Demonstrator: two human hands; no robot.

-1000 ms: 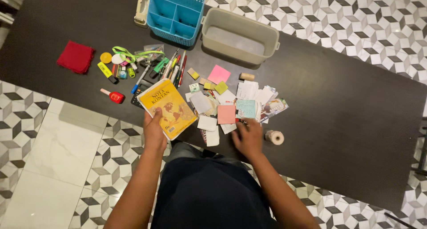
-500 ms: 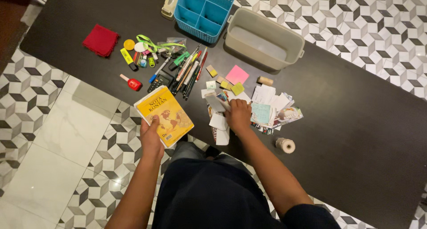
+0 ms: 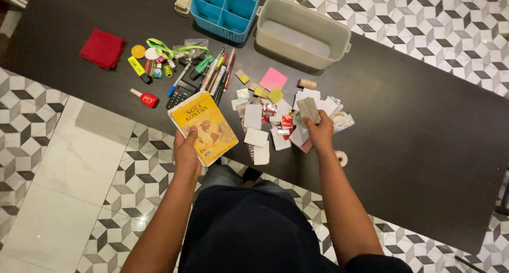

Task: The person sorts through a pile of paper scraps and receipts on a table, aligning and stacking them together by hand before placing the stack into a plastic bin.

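Yellow booklet [image 3: 205,126] gripped by left hand [image 3: 186,151], right hand [image 3: 319,132] fingers pinching paper slips [image 3: 308,109] (blue basket [image 3: 225,8], grey tub [image 3: 302,33] look empty).

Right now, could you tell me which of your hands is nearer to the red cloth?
Left. The left hand holds the yellow booklet, below-right of the red cloth; the right hand is farther right.

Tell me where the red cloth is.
In the head view the red cloth lies on the dark table's far left, apart from everything, left of the small yellow disc and the stationery cluster.
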